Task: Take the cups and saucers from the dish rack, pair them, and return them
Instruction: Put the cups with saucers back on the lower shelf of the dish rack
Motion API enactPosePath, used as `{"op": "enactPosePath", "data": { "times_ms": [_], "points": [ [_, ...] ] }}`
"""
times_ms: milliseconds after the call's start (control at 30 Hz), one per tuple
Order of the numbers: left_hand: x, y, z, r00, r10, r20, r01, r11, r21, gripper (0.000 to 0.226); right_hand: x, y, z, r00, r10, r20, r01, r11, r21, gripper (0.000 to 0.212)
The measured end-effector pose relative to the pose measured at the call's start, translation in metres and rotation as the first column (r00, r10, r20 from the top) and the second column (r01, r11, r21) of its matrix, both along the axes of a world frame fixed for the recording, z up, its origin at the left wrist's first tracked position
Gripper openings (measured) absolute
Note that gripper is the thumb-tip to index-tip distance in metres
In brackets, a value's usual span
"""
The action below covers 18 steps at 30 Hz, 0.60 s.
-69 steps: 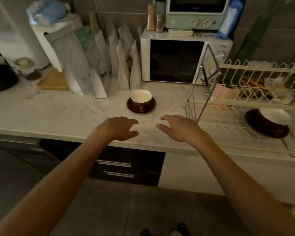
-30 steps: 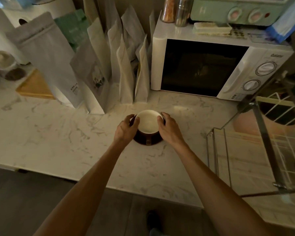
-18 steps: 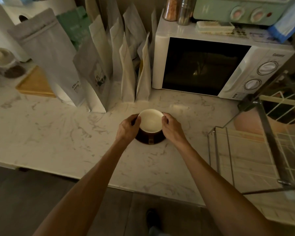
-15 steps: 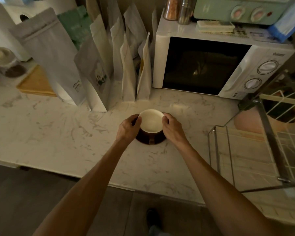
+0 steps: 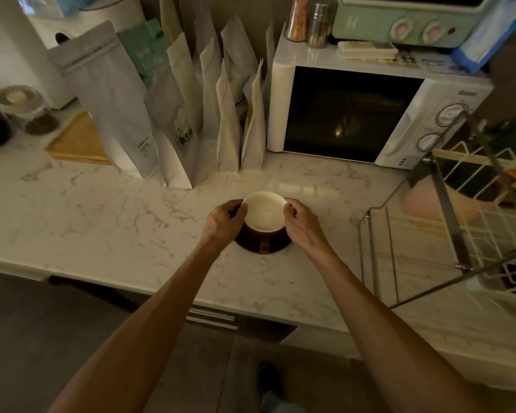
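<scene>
A brown cup with a cream inside (image 5: 264,211) stands on a dark brown saucer (image 5: 273,248) in the middle of the marble counter. The cup's handle points toward me. My left hand (image 5: 224,223) curls around the left side of the pair and my right hand (image 5: 299,223) around the right side. Fingers of both touch the cup's rim and the saucer's edge. The wire dish rack (image 5: 447,225) stands at the right, partly cut off by the frame edge.
Several paper pouches (image 5: 173,120) stand in a row behind the cup. A white microwave (image 5: 370,114) sits behind it to the right, with a green toaster oven (image 5: 411,19) on top. A wooden board (image 5: 78,141) and a jar (image 5: 27,108) lie at far left.
Both hands reached forward from the counter's front edge and closed around the cup and saucer. Over the last half second they hold still there.
</scene>
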<state>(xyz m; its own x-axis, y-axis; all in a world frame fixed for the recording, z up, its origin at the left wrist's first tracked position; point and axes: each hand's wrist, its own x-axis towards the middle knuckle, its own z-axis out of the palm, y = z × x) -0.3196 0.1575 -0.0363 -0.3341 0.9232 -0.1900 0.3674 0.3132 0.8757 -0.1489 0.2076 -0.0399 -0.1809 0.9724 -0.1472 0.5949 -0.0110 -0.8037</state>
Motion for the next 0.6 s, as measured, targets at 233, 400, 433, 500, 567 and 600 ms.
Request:
{"op": "enactPosePath", "data": {
  "times_ms": [233, 400, 433, 500, 567, 600],
  "points": [
    [0.005, -0.028, 0.012, 0.999, -0.005, 0.034, 0.005, 1.000, 0.005, 0.038, 0.009, -0.030, 0.014, 1.000, 0.004, -0.009, -0.004, 1.000, 0.014, 0.038],
    [0.007, -0.050, 0.022, 0.990, 0.018, 0.138, -0.010, 0.998, -0.056, 0.034, 0.016, -0.054, 0.025, 1.000, 0.010, -0.006, -0.010, 1.000, 0.020, 0.039],
    [0.008, -0.056, 0.023, 0.989, 0.012, 0.148, -0.003, 0.998, -0.061, 0.033, 0.018, -0.059, 0.026, 1.000, 0.012, -0.004, -0.012, 1.000, 0.019, 0.039],
    [0.010, -0.066, 0.026, 0.987, 0.008, 0.161, 0.003, 0.998, -0.066, 0.033, 0.021, -0.070, 0.028, 1.000, 0.015, 0.000, -0.015, 1.000, 0.019, 0.039],
    [0.013, -0.076, 0.029, 0.986, 0.007, 0.167, 0.005, 0.998, -0.070, 0.032, 0.025, -0.081, 0.030, 1.000, 0.012, -0.003, -0.012, 1.000, 0.018, 0.039],
    [0.014, -0.081, 0.031, 0.985, 0.007, 0.170, 0.005, 0.998, -0.070, 0.032, 0.026, -0.086, 0.032, 1.000, 0.005, -0.006, -0.005, 1.000, 0.017, 0.039]
  ]
}}
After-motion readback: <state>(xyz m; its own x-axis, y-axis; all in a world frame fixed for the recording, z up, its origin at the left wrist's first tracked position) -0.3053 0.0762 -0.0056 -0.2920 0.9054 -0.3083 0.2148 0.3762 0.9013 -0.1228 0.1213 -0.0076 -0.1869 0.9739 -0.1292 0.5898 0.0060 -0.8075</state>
